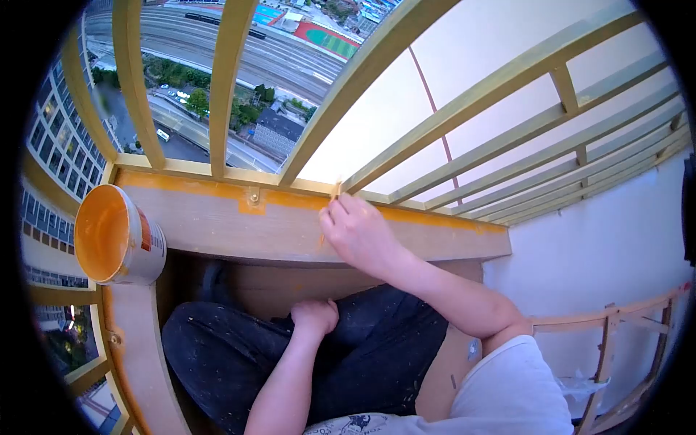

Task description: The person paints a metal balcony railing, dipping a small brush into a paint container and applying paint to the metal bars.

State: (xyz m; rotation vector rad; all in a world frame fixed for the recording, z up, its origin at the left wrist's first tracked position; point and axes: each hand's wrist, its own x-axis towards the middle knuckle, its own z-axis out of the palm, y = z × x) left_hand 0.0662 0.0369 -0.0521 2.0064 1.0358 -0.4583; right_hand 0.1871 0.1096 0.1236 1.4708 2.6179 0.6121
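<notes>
My right hand [357, 228] is closed round a small paintbrush [336, 190], mostly hidden by the fingers. Its orange-coated tip shows above my fingertips, against the foot of the railing [312, 187]. An orange paint band [406, 215] runs along the top edge of the ledge [196, 221] below the bars. Curled on my lap, my left hand [315, 317] rests against the dark trousers [362, 348]; its fingers are tucked from view, so whether it holds anything is hidden. An open bucket of orange paint [105, 232] stands on the ledge corner at the left.
Yellowish railing bars [225, 87] rise in front and curve round to the left and right. Beyond them, far below, lie rail tracks [290, 61] and buildings. A bolted bracket [253, 198] sits on the ledge. At right are a white wall [594, 246] and a wooden frame [605, 341].
</notes>
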